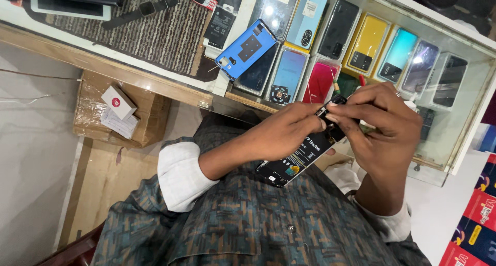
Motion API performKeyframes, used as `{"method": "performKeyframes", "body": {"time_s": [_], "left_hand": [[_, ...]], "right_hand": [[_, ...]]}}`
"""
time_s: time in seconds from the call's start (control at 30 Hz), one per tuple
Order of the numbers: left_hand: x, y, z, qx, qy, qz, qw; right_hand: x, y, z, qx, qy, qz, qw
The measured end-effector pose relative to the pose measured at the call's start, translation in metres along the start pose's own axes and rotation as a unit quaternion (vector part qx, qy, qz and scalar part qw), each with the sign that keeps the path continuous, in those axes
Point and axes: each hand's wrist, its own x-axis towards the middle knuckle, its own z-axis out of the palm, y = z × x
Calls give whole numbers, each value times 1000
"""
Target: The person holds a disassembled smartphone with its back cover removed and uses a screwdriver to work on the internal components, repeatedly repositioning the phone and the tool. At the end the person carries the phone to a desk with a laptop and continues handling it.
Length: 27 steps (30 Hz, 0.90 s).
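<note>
Phone in the fingers is showing a glossy black face, sticker on it looking like smooth printed film. Blue back cover is reading as matt plastic. Counter is wearing a glass top, glaring hard over the boxed handsets, wood edge looking worn. Mat is looking like rough woven cloth. Cardboard box is looking dull, wrapped in shiny tape. Shirt is matt cloth

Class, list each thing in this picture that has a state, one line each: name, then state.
Left hand: closed on the black phone, fingertips at its top end.
Right hand: pinching that same end.
Black phone: held off the counter, tilted.
Blue back cover: detached, lying flat on the glass counter.
</note>
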Motion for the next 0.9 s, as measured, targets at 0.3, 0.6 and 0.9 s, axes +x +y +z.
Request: {"method": "performKeyframes", "body": {"time_s": [0.3, 0.6, 0.9], "left_hand": [[-1, 0, -1, -34, -7, -40, 999], [-4, -5, 1, -127, -11, -83, 988], [-1, -9, -16, -240, 34, -109, 964]], "right_hand": [[-7, 5, 8, 40, 29, 50, 997], [-9, 8, 18, 65, 47, 45, 996], [-36, 72, -3, 167, 180, 104, 964]]}}
